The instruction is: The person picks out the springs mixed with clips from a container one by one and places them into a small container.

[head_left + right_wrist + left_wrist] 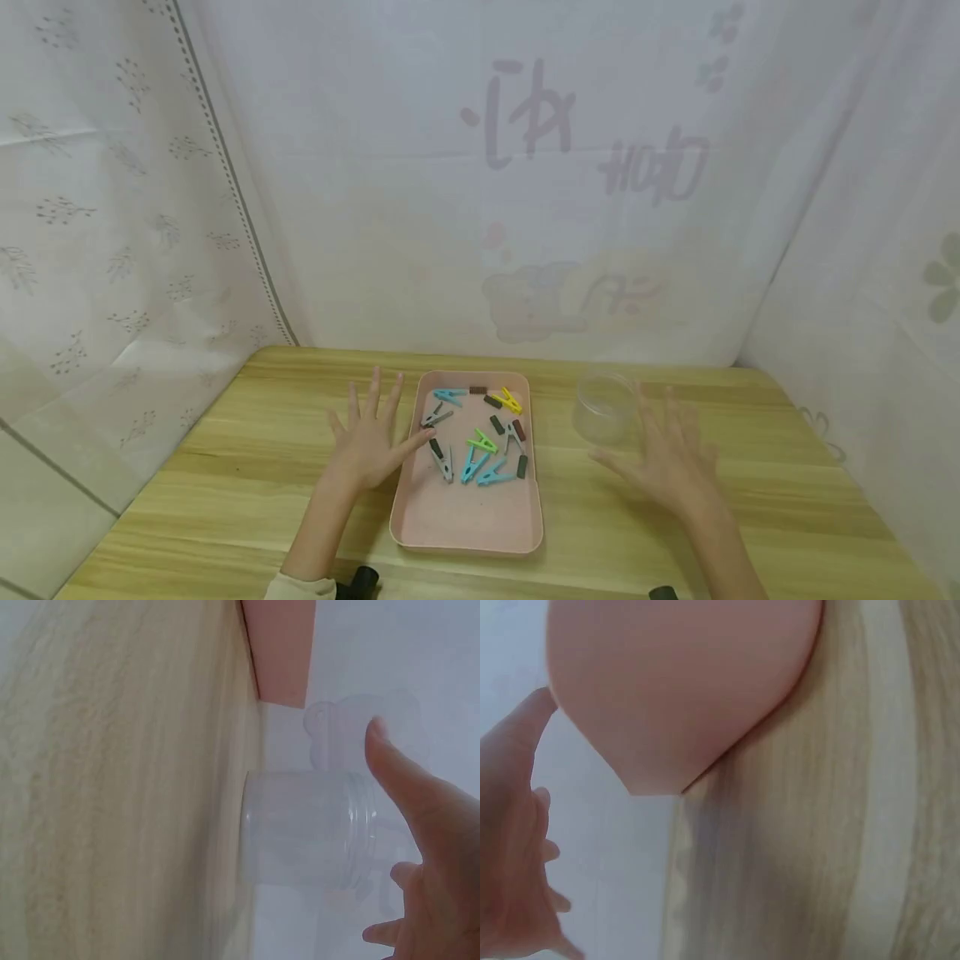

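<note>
A pink tray (465, 525) lies on the wooden table (225, 483) and holds several small clothespins (480, 442) in blue, green, yellow, grey and brown. My left hand (371, 437) hovers just left of the tray with fingers spread, the thumb close to its rim. The tray's outer wall (682, 682) fills the left wrist view, with my left hand (514, 840) at the edge. My right hand (671, 454) is spread open to the right, just in front of a clear plastic jar (603, 408). In the right wrist view the jar (307, 829) stands next to my open right hand (420, 847), not touching.
White patterned cloth (480, 183) hangs behind and on both sides of the table. Two dark objects (363, 579) sit at the near edge by my arms. The tray corner (281, 652) shows beyond the jar.
</note>
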The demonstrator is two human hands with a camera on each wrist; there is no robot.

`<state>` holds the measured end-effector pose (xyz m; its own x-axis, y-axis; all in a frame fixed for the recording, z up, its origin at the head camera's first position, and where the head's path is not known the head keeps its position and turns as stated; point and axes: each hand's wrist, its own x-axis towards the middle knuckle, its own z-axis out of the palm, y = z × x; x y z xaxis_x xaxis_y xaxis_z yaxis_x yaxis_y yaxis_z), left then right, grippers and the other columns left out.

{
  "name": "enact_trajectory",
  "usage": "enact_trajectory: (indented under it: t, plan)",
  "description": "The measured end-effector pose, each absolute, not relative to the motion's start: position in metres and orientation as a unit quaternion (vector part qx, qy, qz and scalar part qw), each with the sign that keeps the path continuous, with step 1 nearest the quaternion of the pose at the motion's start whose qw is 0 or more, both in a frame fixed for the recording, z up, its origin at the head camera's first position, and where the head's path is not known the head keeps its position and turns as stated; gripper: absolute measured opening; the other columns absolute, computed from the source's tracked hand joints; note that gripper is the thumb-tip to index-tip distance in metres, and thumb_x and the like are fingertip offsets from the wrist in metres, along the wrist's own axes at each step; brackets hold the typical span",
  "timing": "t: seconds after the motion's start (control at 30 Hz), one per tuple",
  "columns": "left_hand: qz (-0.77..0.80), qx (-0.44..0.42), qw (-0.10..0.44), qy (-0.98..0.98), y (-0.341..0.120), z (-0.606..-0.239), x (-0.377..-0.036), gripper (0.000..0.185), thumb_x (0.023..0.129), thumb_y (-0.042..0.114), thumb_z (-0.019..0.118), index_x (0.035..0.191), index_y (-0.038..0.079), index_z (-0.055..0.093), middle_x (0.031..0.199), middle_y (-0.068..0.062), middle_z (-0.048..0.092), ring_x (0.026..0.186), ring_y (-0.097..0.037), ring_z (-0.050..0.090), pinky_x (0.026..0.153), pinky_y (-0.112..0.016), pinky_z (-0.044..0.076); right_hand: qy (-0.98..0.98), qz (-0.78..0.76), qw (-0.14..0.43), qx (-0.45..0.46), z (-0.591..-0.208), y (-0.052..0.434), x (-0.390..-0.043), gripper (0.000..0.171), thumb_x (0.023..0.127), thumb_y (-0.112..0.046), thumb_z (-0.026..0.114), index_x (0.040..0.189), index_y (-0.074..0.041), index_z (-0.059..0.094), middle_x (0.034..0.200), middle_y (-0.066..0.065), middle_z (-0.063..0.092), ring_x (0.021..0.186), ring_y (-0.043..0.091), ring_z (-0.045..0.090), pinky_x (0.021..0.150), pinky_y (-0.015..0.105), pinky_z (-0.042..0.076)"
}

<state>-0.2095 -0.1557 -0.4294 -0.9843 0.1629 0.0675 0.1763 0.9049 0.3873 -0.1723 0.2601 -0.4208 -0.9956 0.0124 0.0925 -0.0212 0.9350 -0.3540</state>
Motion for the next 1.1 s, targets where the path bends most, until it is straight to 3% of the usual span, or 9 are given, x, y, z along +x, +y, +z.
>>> enact_trajectory:
  t: [0.2,0.47,0.67,0.9,1.1]
  plan:
    - [-0.316,-0.103,-0.012,-0.943,-0.154,-0.429,-0.209,0.103,0.101,0.063,0.057,0.171,0.017,-0.003,0.175,-0.02,-0.015,0.155,-0.059,-0.008,0.119,-0.081,0.005,-0.98,0.18,0.08,0.037,-0.416,0.256,-0.172,0.127,0.083,-0.075,0.074,0.172,-0.019,0.003,0.166,0.043,0.007,0.144,0.074,0.014,0.103,0.091,0.021]
    - [-0.416,-0.119,-0.026,-0.901,-0.155,-0.435,-0.211,0.102,0.104,0.053,0.059,0.17,0.014,-0.007,0.175,-0.022,-0.012,0.16,-0.049,-0.004,0.125,-0.072,0.011,-0.972,0.207,0.093,0.064,-0.41,0.252,-0.171,0.125,0.081,-0.063,0.084,0.171,-0.013,0.013,0.162,0.045,0.02,0.143,0.07,0.025,0.105,0.087,0.027]
    - [-0.449,-0.125,-0.019,-0.885,-0.156,-0.435,-0.21,0.101,0.105,0.046,0.063,0.17,0.009,-0.005,0.175,-0.024,-0.004,0.16,-0.048,0.001,0.125,-0.07,0.011,-0.962,0.224,0.132,0.086,-0.404,0.247,-0.169,0.11,0.081,-0.041,0.092,0.166,-0.009,0.03,0.155,0.039,0.04,0.138,0.063,0.038,0.105,0.082,0.036]
    - [-0.485,-0.122,-0.007,-0.866,-0.156,-0.431,-0.205,0.083,0.105,0.022,0.066,0.166,-0.005,0.017,0.166,-0.035,0.027,0.139,-0.059,0.046,0.112,-0.067,0.044,-0.956,0.231,0.158,0.091,-0.393,0.234,-0.164,0.086,0.083,-0.028,0.091,0.154,-0.006,0.047,0.141,0.038,0.055,0.126,0.059,0.053,0.097,0.078,0.046]
    - [-0.495,-0.11,0.01,-0.862,-0.153,-0.429,-0.201,0.067,0.104,0.01,0.065,0.159,-0.012,0.032,0.15,-0.04,0.048,0.123,-0.055,0.063,0.099,-0.06,0.057,-0.956,0.235,0.144,0.104,-0.39,0.224,-0.162,0.061,0.088,-0.024,0.085,0.141,-0.008,0.059,0.12,0.023,0.071,0.107,0.046,0.068,0.083,0.067,0.057]
